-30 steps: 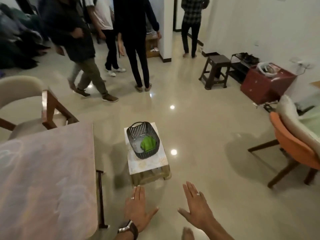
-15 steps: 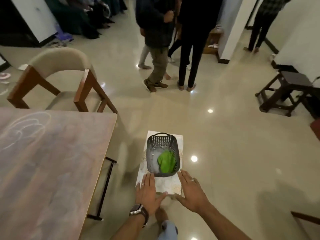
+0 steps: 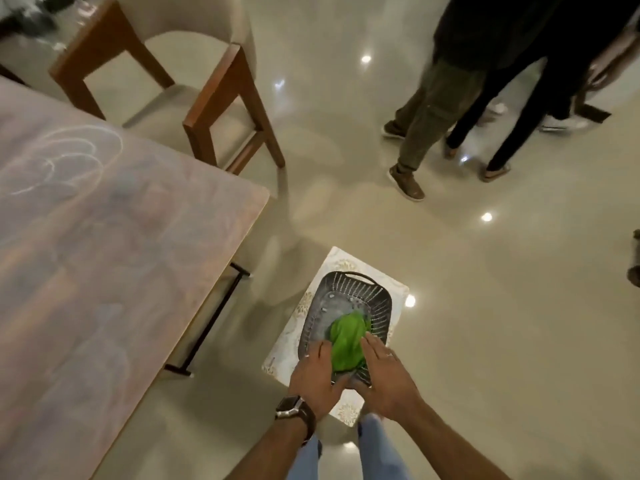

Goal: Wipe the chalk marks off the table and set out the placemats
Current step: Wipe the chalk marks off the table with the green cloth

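At the far left lies the wooden table (image 3: 104,258), its top smeared with pale looping chalk marks (image 3: 65,161) toward the far corner, and a black metal leg frame (image 3: 207,320) shows under its near edge. Behind the table's corner stands a wooden chair (image 3: 194,81) with a cream padded seat and back. Right of the table, on the glossy floor, sits a low stool (image 3: 346,410) with a pale patterned top, and on it rests a dark slotted plastic basket (image 3: 346,292) with a handle at its far end. A green cloth (image 3: 346,341) lies bunched in the near half of the basket, over something pale and greyish on the basket's floor that I cannot make out. The left hand (image 3: 318,379), a watch (image 3: 294,408) on its wrist, reaches over the basket's near rim with fingers spread, touching the cloth's left side. The right hand (image 3: 384,375), a ring on one finger, lies against the cloth's right side, fingers extended; the two hands sit close together, flanking the cloth, neither visibly closed around it. Further right and beyond, the legs of several standing people (image 3: 433,116) fill the upper corner.
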